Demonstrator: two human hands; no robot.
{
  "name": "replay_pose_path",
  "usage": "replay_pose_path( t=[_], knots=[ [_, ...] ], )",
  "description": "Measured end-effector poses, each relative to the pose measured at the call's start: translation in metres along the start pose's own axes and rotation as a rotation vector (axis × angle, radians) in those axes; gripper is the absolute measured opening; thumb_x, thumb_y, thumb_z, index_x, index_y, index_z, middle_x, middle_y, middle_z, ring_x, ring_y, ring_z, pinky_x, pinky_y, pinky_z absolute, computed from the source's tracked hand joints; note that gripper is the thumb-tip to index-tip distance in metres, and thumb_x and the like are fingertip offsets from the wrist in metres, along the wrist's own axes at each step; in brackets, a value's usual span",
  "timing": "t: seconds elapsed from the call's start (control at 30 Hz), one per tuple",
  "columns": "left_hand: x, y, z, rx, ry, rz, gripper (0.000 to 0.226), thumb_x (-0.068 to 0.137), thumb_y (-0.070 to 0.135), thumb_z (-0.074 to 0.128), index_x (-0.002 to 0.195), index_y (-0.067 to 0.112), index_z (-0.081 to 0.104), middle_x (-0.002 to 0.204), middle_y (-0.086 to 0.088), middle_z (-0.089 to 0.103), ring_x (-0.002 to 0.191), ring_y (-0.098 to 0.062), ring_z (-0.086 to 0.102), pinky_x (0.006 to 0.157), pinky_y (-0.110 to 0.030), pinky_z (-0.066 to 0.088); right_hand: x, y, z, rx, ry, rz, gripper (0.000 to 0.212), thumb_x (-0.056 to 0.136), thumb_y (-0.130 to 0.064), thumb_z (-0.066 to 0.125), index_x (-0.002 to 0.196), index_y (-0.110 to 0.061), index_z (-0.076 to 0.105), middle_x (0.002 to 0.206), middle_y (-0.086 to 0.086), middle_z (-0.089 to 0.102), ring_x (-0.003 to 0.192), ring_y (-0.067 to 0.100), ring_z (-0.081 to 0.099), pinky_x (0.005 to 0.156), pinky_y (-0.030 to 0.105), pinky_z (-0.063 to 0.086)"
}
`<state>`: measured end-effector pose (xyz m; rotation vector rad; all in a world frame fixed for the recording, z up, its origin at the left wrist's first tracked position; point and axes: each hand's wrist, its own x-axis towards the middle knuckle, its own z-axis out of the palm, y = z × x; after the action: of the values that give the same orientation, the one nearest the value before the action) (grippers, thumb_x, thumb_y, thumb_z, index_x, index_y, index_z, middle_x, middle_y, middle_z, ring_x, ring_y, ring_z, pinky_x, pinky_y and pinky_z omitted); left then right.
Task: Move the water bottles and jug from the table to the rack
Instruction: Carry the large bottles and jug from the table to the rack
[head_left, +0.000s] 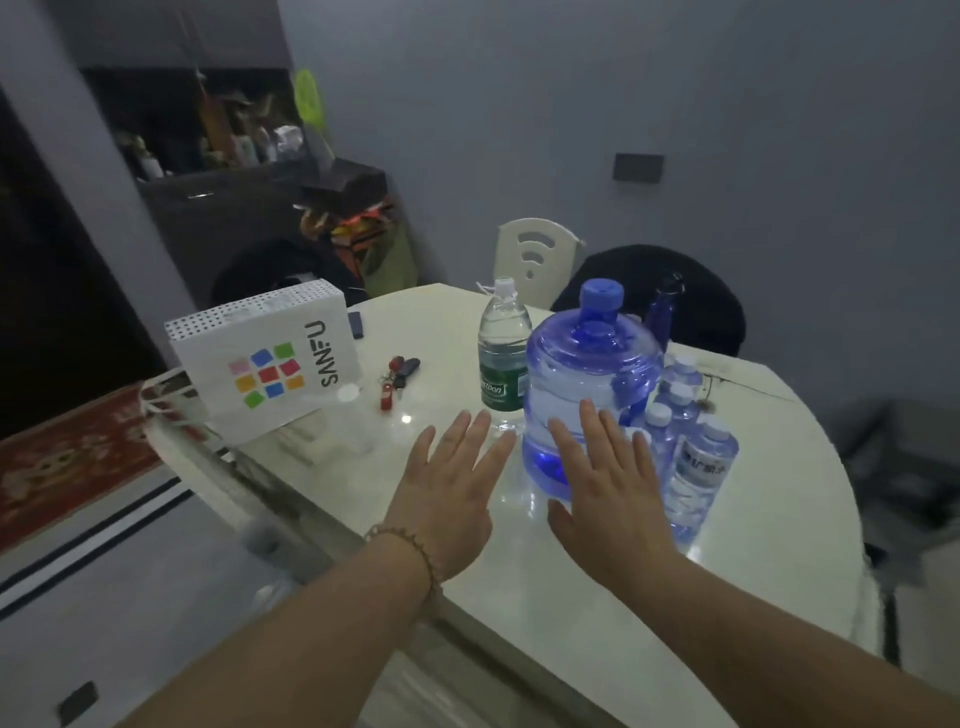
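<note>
A big blue water jug (587, 374) with a blue cap stands on the white table (571, 571). Left of it and touching is a tall clear bottle (503, 358) with a green label. To the jug's right is a cluster of several small water bottles (693, 457) with white caps. My left hand (452, 488) is flat with fingers spread, just in front of the tall bottle, holding nothing. My right hand (608, 488) is also spread, palm down, in front of the jug's lower part and covering some of it.
A white paper bag (265, 364) with coloured squares stands at the table's left. Keys (397, 379) and a small dark box (356, 323) lie behind it. A white chair (535, 257) and a dark-draped chair (670, 296) stand beyond the table. Cluttered shelves (218, 140) are at back left.
</note>
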<state>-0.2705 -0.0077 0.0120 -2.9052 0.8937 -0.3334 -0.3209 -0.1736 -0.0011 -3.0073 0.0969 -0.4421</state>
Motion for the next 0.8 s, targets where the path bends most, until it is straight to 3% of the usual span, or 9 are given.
replay_pose_path(
  t=[0.1,0.23,0.43,0.57,0.7,0.8],
  knots=[
    [0.028,-0.017,0.014,-0.02,0.012,0.034,0.074,0.096,0.028,0.045,0.149,0.03,-0.006,0.159,-0.002,-0.011,0.144,-0.023,-0.012,0.113,-0.045,-0.011,0.04,-0.009,0.009,-0.031,0.045,0.004,0.079,0.089,-0.041,0.055,0.15,-0.028,0.006,0.158,0.007,-0.007,0.143,0.025,-0.01,0.114,0.048,-0.006],
    [0.062,-0.047,0.029,-0.019,-0.002,0.05,0.076,0.095,0.031,0.045,0.149,0.029,-0.009,0.158,-0.002,-0.012,0.144,-0.023,-0.013,0.114,-0.046,-0.01,0.093,-0.019,0.027,-0.081,0.037,-0.021,0.079,0.092,-0.043,0.049,0.15,-0.028,-0.003,0.157,0.007,-0.016,0.14,0.024,-0.021,0.111,0.046,-0.014],
    [0.127,-0.098,0.05,-0.06,-0.007,0.097,0.078,0.095,0.037,0.045,0.148,0.028,-0.012,0.158,-0.002,-0.014,0.144,-0.023,-0.014,0.112,-0.044,-0.013,0.17,-0.032,0.049,-0.147,0.075,0.006,0.079,0.091,-0.045,0.052,0.149,-0.028,0.001,0.158,0.007,-0.006,0.141,0.026,-0.015,0.112,0.05,-0.007],
    [0.177,-0.127,0.073,-0.127,0.043,0.169,0.082,0.092,0.035,0.049,0.148,0.029,-0.011,0.159,-0.001,-0.011,0.144,-0.022,-0.012,0.112,-0.042,-0.012,0.224,-0.041,0.057,-0.2,0.098,0.042,0.072,0.095,-0.045,0.043,0.15,-0.027,0.001,0.157,0.007,-0.013,0.141,0.028,-0.016,0.111,0.051,-0.008],
    [0.217,-0.15,0.097,-0.235,0.046,0.281,0.081,0.093,0.032,0.049,0.146,0.031,-0.012,0.158,0.0,-0.012,0.144,-0.022,-0.012,0.111,-0.04,-0.014,0.274,-0.044,0.059,-0.345,0.155,0.054,0.077,0.091,-0.051,0.046,0.15,-0.024,0.004,0.158,0.011,-0.008,0.143,0.033,-0.009,0.112,0.052,-0.005],
    [0.243,-0.169,0.118,-0.248,0.053,0.343,0.082,0.093,0.032,0.047,0.147,0.029,-0.015,0.159,-0.002,-0.011,0.144,-0.023,-0.011,0.114,-0.042,-0.008,0.312,-0.046,0.065,-0.628,0.067,-0.09,0.083,0.089,-0.048,0.05,0.148,-0.02,0.0,0.157,0.015,-0.008,0.142,0.037,-0.009,0.111,0.056,-0.003]
  ],
)
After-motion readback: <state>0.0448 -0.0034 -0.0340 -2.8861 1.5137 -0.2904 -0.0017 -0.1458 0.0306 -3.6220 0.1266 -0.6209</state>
